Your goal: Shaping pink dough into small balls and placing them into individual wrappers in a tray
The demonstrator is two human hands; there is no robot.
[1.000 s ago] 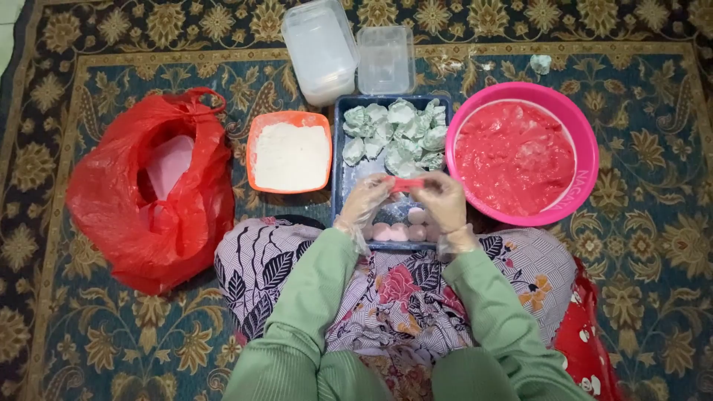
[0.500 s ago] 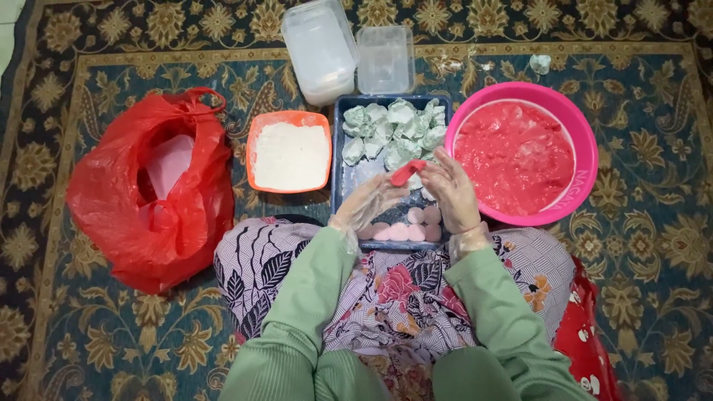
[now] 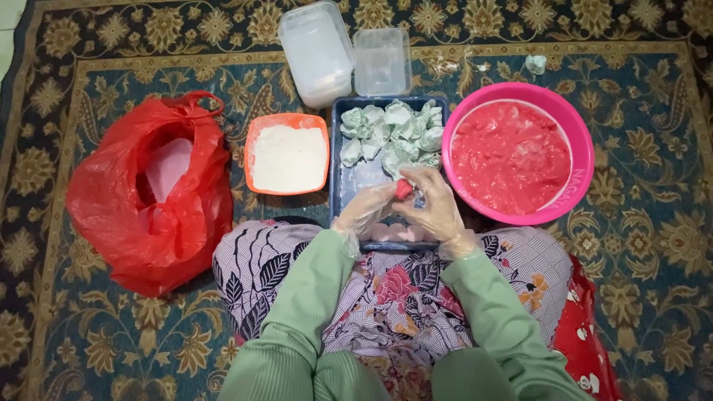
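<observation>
Both hands have dropped closer together since a second ago; the left hand (image 3: 369, 210) and right hand (image 3: 437, 206) pinch a small red lump (image 3: 403, 188) over the blue tray (image 3: 343, 194). Wrapping goes best with gentle, even fingertip pressure.

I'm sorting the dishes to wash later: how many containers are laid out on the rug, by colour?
Clear plastic tubs: 2
Orange tub of white powder: 1
Blue tray: 1
Pink basin: 1
Total: 5
</observation>
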